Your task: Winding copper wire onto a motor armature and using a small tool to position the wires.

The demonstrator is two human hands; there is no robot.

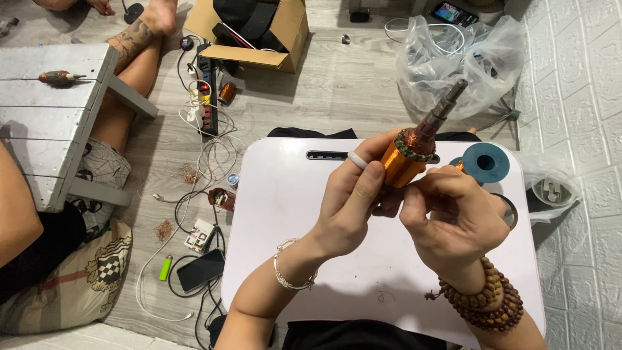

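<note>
I hold a motor rotor [411, 150] above a small white lap table [285, 214]. It has an orange copper-wound core and a grey steel shaft that points up and to the right. My left hand [353, 207], with a white ring and a silver bracelet, wraps the core from the left. My right hand [453, 217], with wooden bead bracelets at the wrist, grips the core's lower end from the right. A blue spool [486, 162] stands on the table just behind my right hand.
A clear plastic bag [463, 61] lies beyond the table, with a cardboard box [272, 39] to its left. On the floor at left lie a power strip [207, 97], cables, a phone [199, 269] and a green lighter [166, 267]. Another person's legs and a white bench [45, 123] are at far left.
</note>
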